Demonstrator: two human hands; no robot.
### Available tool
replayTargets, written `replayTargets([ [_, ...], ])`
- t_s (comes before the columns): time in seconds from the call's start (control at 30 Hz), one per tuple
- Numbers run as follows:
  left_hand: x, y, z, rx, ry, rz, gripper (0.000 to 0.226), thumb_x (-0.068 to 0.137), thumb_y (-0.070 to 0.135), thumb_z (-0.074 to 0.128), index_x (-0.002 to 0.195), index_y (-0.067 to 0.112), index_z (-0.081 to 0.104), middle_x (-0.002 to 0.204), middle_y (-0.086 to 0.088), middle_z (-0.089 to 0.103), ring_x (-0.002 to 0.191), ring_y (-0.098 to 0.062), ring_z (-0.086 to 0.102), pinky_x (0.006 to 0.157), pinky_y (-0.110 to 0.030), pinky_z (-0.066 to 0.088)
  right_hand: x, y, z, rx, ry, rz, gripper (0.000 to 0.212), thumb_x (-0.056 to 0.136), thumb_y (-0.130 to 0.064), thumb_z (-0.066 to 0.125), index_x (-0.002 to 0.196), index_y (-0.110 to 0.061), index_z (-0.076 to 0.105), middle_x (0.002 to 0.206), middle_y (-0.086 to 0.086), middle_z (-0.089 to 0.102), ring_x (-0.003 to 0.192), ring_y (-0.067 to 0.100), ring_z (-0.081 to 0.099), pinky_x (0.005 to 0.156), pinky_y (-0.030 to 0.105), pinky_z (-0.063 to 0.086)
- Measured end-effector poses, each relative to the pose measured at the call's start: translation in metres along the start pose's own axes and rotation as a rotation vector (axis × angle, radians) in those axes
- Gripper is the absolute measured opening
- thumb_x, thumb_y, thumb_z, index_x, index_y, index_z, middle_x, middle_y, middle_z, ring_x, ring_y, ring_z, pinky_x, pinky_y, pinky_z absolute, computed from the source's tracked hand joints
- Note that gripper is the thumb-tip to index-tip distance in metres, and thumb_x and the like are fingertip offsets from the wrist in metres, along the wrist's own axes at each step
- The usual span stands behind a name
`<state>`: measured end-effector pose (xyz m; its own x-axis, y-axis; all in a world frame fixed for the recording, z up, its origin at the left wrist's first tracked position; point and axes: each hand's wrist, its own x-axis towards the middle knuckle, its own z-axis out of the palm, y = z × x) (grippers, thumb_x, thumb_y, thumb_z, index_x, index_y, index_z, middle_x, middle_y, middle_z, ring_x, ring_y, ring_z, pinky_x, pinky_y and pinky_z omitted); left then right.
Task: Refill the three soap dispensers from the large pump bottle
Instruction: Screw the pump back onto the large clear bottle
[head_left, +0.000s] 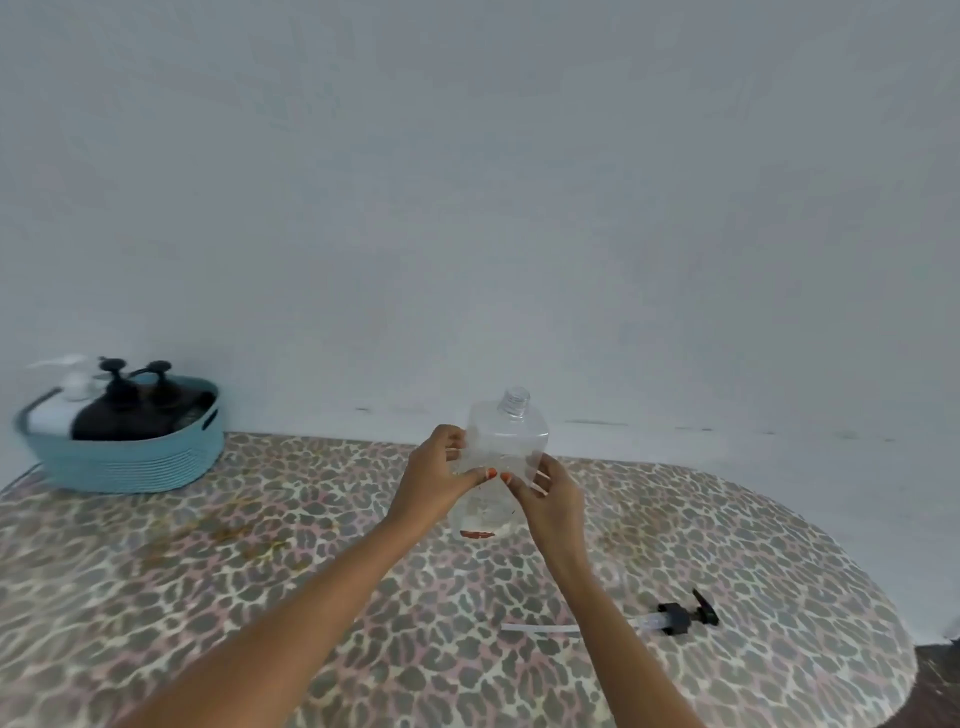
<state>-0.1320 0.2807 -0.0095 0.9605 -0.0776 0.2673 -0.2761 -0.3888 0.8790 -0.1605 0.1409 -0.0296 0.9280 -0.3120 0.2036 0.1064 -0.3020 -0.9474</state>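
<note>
- Head view: a person's left hand (434, 480) and right hand (545, 499) grip a clear, square-shouldered plastic dispenser bottle (511, 436) between them. The fingers curl round its sides and the thumbs meet on its near face. Its threaded neck stands open above the fingertips.
- Its black pump head (680, 617), dip tube attached, lies on the leopard-print tabletop (260, 545), well to the right of the right hand and nearer the person.
- Far to the left of the left hand, a teal woven basket (124, 462) holds two dark pump bottles (119, 415) and a white pump bottle (57, 410), likely the refill supply.
- Risk: the light, nearly empty bottle could tip or slip once one hand lets go to fetch the supply. Soap may also miss the narrow neck and spill on the cloth.
- Whether its base rests on the tabletop cannot be told.
</note>
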Motion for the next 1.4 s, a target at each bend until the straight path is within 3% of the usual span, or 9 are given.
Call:
replayTargets([
  [0.27, -0.041, -0.026, -0.052, 0.002, 0.055, -0.069, 0.052, 0.071, 0.02, 0.077, 0.114, 0.011, 0.049, 0.113, -0.002, 0.058, 0.103, -0.011, 0.053, 0.082, -0.017, 0.038, -0.04, -0.009, 0.049, -0.008, -0.111, -0.008, 0.046, 0.083, -0.02, 0.068, 0.125, -0.009, 0.052, 0.119, 0.006, 0.062, 0.109, 0.018, 0.059, 0.094, 0.036, 0.05],
  [0.43, -0.054, -0.035, -0.058, 0.048, 0.02, -0.05, 0.059, 0.074, 0.018, 0.075, 0.125, 0.011, 0.047, 0.119, -0.005, 0.059, 0.098, -0.004, 0.049, 0.072, -0.004, 0.039, -0.054, -0.002, 0.061, -0.028, -0.119, 0.022, 0.047, 0.082, -0.02, 0.068, 0.125, -0.008, 0.052, 0.117, 0.003, 0.061, 0.107, 0.015, 0.057, 0.091, 0.028, 0.049],
  [0.57, -0.055, -0.039, -0.058, 0.094, 0.018, -0.049, 0.059, 0.073, 0.022, 0.075, 0.124, 0.011, 0.049, 0.12, -0.005, 0.06, 0.097, -0.003, 0.048, 0.081, -0.012, 0.037, -0.06, 0.002, 0.063, -0.03, -0.121, 0.031, 0.048, 0.083, -0.021, 0.067, 0.126, -0.009, 0.05, 0.119, 0.003, 0.06, 0.11, 0.016, 0.056, 0.094, 0.03, 0.048],
  [0.7, -0.054, -0.04, -0.06, 0.125, 0.013, -0.037, 0.058, 0.073, 0.021, 0.075, 0.124, 0.01, 0.05, 0.118, -0.005, 0.061, 0.096, -0.002, 0.048, 0.071, -0.001, 0.036, -0.059, 0.004, 0.063, -0.034, -0.138, 0.029, 0.048, 0.084, -0.017, 0.066, 0.128, -0.008, 0.047, 0.125, 0.006, 0.057, 0.117, 0.02, 0.053, 0.096, 0.027, 0.045],
  [0.9, -0.055, -0.039, -0.061, 0.137, 0.011, -0.034, 0.059, 0.072, 0.019, 0.076, 0.125, 0.01, 0.05, 0.12, -0.008, 0.062, 0.097, -0.003, 0.049, 0.081, -0.009, 0.038, -0.06, 0.019, 0.056, -0.047, -0.165, 0.062, 0.053, 0.085, -0.017, 0.065, 0.133, -0.008, 0.044, 0.131, 0.007, 0.054, 0.12, 0.019, 0.051, 0.099, 0.027, 0.042],
  [1.03, -0.058, -0.037, -0.062, 0.133, 0.004, -0.032, 0.061, 0.073, 0.017, 0.075, 0.127, 0.008, 0.048, 0.124, -0.011, 0.059, 0.105, -0.01, 0.052, 0.087, -0.018, 0.037, -0.067, 0.037, 0.028, -0.147, -0.037, 0.123, 0.043, 0.087, -0.021, 0.063, 0.126, -0.007, 0.052, 0.124, 0.006, 0.059, 0.112, 0.018, 0.056, 0.095, 0.027, 0.044],
  [1.17, -0.059, -0.038, -0.06, 0.131, 0.012, -0.021, 0.06, 0.072, 0.016, 0.075, 0.126, 0.009, 0.05, 0.123, -0.011, 0.06, 0.099, -0.006, 0.049, 0.088, -0.021, 0.039, -0.074, 0.061, -0.023, -0.213, 0.181, 0.216, 0.035, 0.088, -0.022, 0.06, 0.117, -0.003, 0.058, 0.107, 0.01, 0.064, 0.091, 0.017, 0.057, 0.078, 0.027, 0.046],
  [1.4, -0.06, -0.04, -0.058, 0.16, 0.03, -0.014, 0.062, 0.07, 0.017, 0.076, 0.125, 0.007, 0.05, 0.122, -0.012, 0.06, 0.103, -0.012, 0.054, 0.09, -0.024, 0.039, -0.082, 0.113, -0.094, -0.195, 0.522, 0.431, 0.024, 0.089, -0.021, 0.059, 0.084, 0.003, 0.062, 0.075, 0.016, 0.062, 0.063, 0.025, 0.053, 0.055, 0.027, 0.038],
])
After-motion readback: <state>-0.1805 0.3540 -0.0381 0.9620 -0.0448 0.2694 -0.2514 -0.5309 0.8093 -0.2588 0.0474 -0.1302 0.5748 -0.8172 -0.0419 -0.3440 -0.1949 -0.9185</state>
